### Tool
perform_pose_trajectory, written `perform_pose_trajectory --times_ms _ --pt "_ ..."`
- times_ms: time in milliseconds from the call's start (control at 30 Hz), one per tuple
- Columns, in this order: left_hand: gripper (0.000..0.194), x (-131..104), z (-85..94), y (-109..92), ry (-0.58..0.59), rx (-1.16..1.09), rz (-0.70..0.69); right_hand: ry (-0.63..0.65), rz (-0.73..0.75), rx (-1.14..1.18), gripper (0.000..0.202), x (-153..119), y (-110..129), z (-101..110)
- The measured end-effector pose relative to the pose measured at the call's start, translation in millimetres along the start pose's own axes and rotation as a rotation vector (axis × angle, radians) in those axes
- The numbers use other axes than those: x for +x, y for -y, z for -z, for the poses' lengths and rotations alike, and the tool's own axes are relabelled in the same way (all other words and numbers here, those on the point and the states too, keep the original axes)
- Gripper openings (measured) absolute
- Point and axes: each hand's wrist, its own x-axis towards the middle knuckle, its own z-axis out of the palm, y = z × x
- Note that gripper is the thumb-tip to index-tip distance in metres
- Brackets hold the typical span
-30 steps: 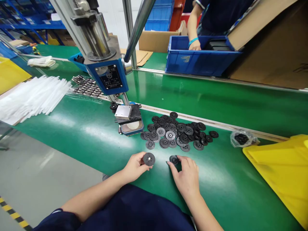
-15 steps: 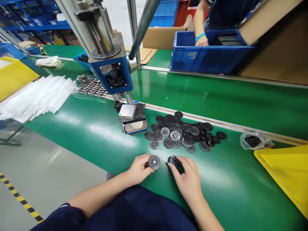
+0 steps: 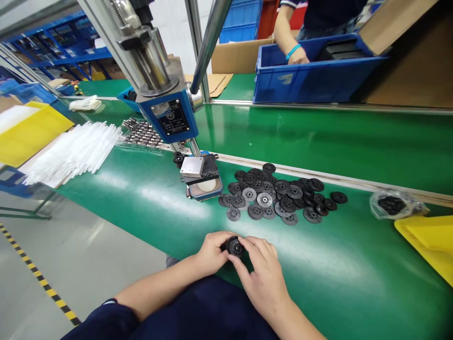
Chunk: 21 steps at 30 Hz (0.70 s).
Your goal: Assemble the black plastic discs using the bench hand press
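- The left hand [image 3: 213, 253] has its grip on the left side of a black round piece [image 3: 234, 247], above the near middle of the green bench [image 3: 347, 269].
- The right hand [image 3: 264, 269] pinches the same piece from the right, its grip narrow.
- Black discs [image 3: 264, 199] lie piled beyond, right of the blue press [image 3: 170, 118].
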Motion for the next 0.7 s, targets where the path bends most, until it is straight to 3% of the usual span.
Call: perform_pose_trajectory --times_ms 700 --pt "0.022 -1.4 1.3 1.9 -0.005 0.046 0.012 -0.055 0.055 0.019 0.031 -4.9 -1.6 -11.0"
